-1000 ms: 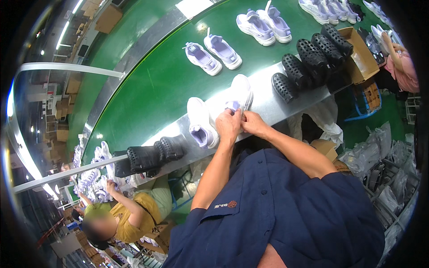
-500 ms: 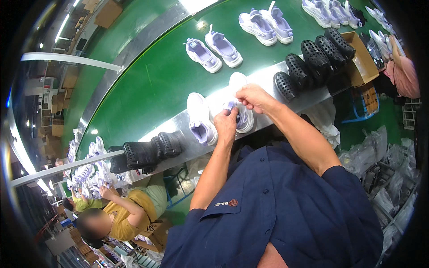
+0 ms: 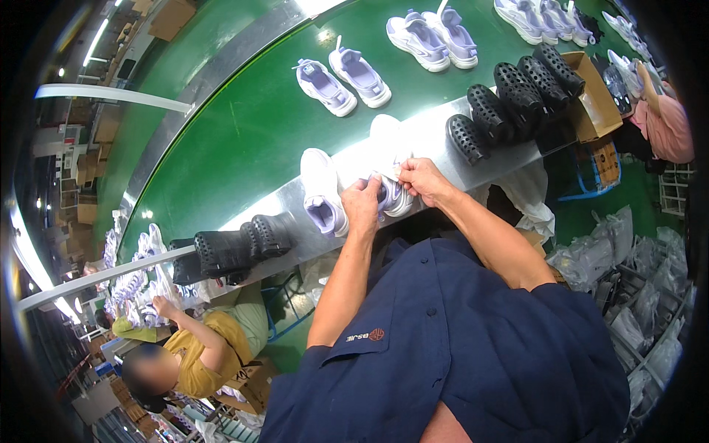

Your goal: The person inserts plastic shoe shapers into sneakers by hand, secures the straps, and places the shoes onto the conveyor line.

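Observation:
A white and lavender sneaker [image 3: 385, 131] stands on the metal ledge in front of me, toe pointing away. My left hand [image 3: 361, 205] is closed at its upper, thumb pressed near the tongue. On the right side of the same upper, the fingers of my right hand [image 3: 424, 179] pinch together; the exact bit between them is too small to make out. Both hands nearly meet over the lacing area and partly hide it. Its matching sneaker [image 3: 320, 171] stands just left of my left hand, untouched, with a lavender lining showing.
Black perforated shoe forms [image 3: 473, 140] stand on the ledge at right beside a cardboard box [image 3: 594, 111]; more black forms [image 3: 221, 253] are at left. Sneaker pairs [image 3: 325, 88] sit on the green belt [image 3: 244, 125]. A person in yellow [image 3: 210, 347] works at left, another in pink at far right.
My right hand has come down and closer to me, from above the sneaker onto its upper. My left hand has shifted slightly; the lavender piece at its fingertips is now mostly hidden.

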`<state>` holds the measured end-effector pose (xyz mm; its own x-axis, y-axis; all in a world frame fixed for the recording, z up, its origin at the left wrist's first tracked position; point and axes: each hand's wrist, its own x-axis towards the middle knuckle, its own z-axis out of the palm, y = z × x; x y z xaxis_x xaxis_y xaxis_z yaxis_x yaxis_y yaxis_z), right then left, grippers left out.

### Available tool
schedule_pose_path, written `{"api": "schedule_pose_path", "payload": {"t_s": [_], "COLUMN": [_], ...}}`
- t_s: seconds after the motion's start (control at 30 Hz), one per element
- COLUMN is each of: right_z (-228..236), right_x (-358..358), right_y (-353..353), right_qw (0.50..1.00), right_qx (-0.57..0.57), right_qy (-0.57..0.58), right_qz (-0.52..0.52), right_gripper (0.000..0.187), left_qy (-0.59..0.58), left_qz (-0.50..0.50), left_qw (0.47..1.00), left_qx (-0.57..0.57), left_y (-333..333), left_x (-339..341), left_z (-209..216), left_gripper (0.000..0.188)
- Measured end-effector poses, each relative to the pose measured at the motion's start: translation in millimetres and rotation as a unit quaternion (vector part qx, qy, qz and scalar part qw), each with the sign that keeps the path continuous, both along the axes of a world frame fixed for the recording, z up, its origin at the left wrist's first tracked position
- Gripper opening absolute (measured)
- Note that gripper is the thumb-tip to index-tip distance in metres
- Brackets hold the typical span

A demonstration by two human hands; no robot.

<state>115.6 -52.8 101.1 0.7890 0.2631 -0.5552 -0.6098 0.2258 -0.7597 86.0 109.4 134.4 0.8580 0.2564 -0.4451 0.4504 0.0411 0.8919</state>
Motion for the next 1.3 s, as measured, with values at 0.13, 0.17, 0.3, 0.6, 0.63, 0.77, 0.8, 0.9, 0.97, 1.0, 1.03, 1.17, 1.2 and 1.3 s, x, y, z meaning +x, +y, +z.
{"api": "schedule_pose_path", "payload": {"t_s": [0.13, 0.17, 0.3, 0.6, 0.63, 0.77, 0.8, 0.9, 0.97, 1.0, 1.03, 1.17, 1.2, 1.3], "right_z": [-10, -14, 4, 19, 16, 18, 21, 22, 21, 22, 22, 20, 14, 16], "right_x": [-6, -7, -19, -34, -34, -36, -36, -40, -40, -38, -36, -34, -31, -23], "right_y": [8, 9, -2, 1, 2, 9, 12, 7, 0, 1, 2, 22, 33, 55], "right_qw": [0.996, 0.985, 0.986, 0.874, 0.873, 0.842, 0.825, 0.802, 0.796, 0.789, 0.781, 0.768, 0.764, 0.749], "right_qx": [-0.066, -0.144, -0.158, -0.424, -0.427, -0.457, -0.481, -0.504, -0.502, -0.509, -0.517, -0.497, -0.496, -0.488], "right_qy": [-0.059, -0.094, -0.037, -0.233, -0.233, -0.284, -0.290, -0.311, -0.329, -0.331, -0.332, -0.387, -0.388, -0.417], "right_qz": [-0.021, -0.007, -0.046, 0.040, 0.040, 0.042, 0.056, 0.073, 0.077, 0.094, 0.111, 0.113, 0.138, 0.163], "right_gripper": [0.014, 0.014, 0.022, 0.033, 0.033, 0.028, 0.027, 0.025, 0.025, 0.025, 0.025, 0.023, 0.022, 0.026], "left_qy": [-0.003, -0.012, -0.073, -0.331, -0.332, -0.334, -0.337, -0.323, -0.310, -0.286, -0.263, -0.197, -0.218, -0.234], "left_qz": [0.002, -0.014, -0.135, -0.207, -0.206, -0.182, -0.171, -0.179, -0.261, -0.242, -0.223, -0.292, -0.295, -0.298], "left_qw": [1.000, 0.999, 0.971, 0.759, 0.761, 0.802, 0.808, 0.826, 0.776, 0.767, 0.756, 0.788, 0.797, 0.822], "left_qx": [0.002, 0.036, 0.183, 0.520, 0.517, 0.461, 0.453, 0.427, 0.484, 0.521, 0.556, 0.506, 0.480, 0.424], "left_y": [-3, 0, -5, -8, -5, -1, -1, 8, 34, 48, 61, 100, 100, 74], "left_x": [0, 1, -8, 10, 5, -3, -3, -17, -44, -57, -65, -75, -76, -66], "left_z": [-1, -5, 7, 21, 10, 0, 4, 31, 57, 63, 66, 18, 11, 14], "left_gripper": [0.024, 0.023, 0.020, 0.014, 0.014, 0.019, 0.020, 0.027, 0.031, 0.030, 0.030, 0.034, 0.035, 0.044]}}
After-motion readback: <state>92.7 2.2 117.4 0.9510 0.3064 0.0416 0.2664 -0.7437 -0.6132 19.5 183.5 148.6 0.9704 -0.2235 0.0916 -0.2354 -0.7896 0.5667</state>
